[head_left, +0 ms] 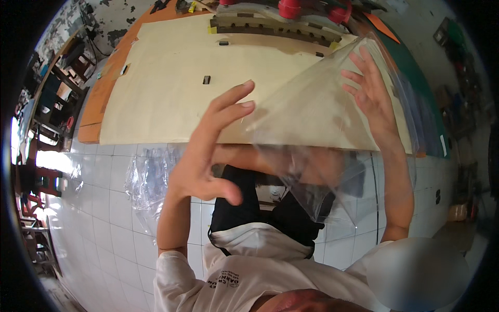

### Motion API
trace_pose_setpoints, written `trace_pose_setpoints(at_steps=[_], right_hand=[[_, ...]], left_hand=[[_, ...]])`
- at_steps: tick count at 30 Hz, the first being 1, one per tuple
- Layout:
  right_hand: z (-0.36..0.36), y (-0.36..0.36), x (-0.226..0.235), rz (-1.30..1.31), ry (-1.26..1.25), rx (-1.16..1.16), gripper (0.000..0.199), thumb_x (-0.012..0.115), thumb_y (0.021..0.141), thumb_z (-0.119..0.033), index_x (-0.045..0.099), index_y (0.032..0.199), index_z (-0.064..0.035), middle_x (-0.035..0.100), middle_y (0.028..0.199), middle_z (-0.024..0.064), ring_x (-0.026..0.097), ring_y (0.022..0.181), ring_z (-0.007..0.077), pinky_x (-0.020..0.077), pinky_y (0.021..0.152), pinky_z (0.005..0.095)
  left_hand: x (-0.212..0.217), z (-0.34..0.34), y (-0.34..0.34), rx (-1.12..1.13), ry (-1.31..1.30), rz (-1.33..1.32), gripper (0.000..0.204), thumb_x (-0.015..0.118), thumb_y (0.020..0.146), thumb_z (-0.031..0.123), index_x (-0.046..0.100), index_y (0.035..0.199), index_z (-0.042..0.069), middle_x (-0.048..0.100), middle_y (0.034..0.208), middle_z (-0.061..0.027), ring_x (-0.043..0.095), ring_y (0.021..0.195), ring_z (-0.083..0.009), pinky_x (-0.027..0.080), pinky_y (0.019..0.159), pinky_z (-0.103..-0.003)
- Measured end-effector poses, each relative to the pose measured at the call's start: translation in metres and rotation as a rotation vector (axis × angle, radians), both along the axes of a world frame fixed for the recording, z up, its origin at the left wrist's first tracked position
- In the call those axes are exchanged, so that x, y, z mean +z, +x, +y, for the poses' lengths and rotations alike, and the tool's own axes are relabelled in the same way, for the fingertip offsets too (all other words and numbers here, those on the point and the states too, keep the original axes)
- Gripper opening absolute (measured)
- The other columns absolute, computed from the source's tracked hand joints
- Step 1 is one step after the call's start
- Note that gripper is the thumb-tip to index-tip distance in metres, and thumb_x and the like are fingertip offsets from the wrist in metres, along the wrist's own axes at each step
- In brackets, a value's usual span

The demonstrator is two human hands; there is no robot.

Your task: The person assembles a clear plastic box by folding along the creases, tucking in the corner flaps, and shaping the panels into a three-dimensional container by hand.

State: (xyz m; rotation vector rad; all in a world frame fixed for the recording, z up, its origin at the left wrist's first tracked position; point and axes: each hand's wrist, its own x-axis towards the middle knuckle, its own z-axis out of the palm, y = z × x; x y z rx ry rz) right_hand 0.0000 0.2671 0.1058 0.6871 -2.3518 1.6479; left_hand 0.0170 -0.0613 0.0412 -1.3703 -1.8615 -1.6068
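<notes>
A large sheet of clear plastic film [301, 112] hangs slantwise over the right part of the table and droops past its front edge above my lap. My right hand [371, 99] is raised at the film's right side with its fingers spread. Film overlaps that hand's area, and I cannot tell whether the hand lies in front of it or under it. My left hand [205, 151] is held up over the table's front edge, thumb and fingers apart, nothing in them. Its fingertips point toward the film's left edge, a little apart from it.
Cream paper [161, 83] covers the orange-brown table, with a small dark block [207, 79] on it. A long slotted bar [275, 31] lies at the back, near a red object [289, 8]. A green mat [416, 93] is at right. Crumpled clear plastic [150, 179] sits below the table's left front.
</notes>
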Motion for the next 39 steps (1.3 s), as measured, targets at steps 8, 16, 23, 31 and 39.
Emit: trace_pose_setpoints(at_steps=[8,16,23,31,39], right_hand=[[-0.005,-0.011,-0.066,0.424,0.763,-0.248,0.078,0.065,0.091,-0.026,0.025,0.154,-0.0053,0.02,0.158,0.0286,0.033,0.14,0.0439,0.0274,0.115,0.0508],[-0.035,0.014,-0.042,0.394,0.607,-0.111,0.077,0.065,0.09,-0.034,0.03,0.155,-0.0115,0.019,0.159,0.0261,0.029,0.141,0.0462,0.0278,0.115,0.0497],[-0.034,0.016,-0.016,0.316,0.496,0.141,0.072,0.067,0.089,-0.038,0.039,0.152,-0.0148,0.022,0.159,0.0242,0.03,0.142,0.0437,0.0286,0.115,0.0481],[-0.056,0.008,-0.05,0.527,0.605,-0.029,0.069,0.066,0.089,-0.037,0.042,0.151,-0.0177,0.025,0.155,0.0288,0.037,0.135,0.0489,0.0359,0.11,0.0505],[-0.065,0.01,-0.053,0.502,0.529,-0.025,0.071,0.065,0.089,-0.034,0.037,0.152,-0.0163,0.023,0.154,0.0326,0.039,0.133,0.0512,0.0375,0.108,0.0527]], left_hand=[[-0.008,0.052,-0.015,0.227,-0.057,-0.049,0.075,0.066,0.09,0.027,0.029,0.149,-0.003,0.035,0.15,-0.0284,0.037,0.139,-0.0424,0.03,0.114,-0.045],[0.008,0.061,-0.018,0.309,-0.023,-0.099,0.063,0.069,0.087,0.024,0.045,0.139,-0.001,0.053,0.133,-0.0225,0.052,0.123,-0.0387,0.041,0.103,-0.042],[0.04,0.044,-0.014,0.23,-0.084,-0.095,0.069,0.07,0.083,0.04,0.052,0.135,-0.002,0.055,0.133,-0.0219,0.053,0.124,-0.0357,0.041,0.104,-0.042],[0.022,0.054,-0.016,-0.02,0.026,-0.347,0.078,0.064,0.089,0.044,0.041,0.143,-0.008,0.044,0.146,-0.0283,0.042,0.138,-0.0373,0.032,0.113,-0.042],[0.015,0.054,-0.018,-0.094,0.044,-0.426,0.095,0.055,0.092,0.062,0.03,0.148,-0.011,0.035,0.152,-0.0279,0.034,0.143,-0.0368,0.023,0.119,-0.044]])
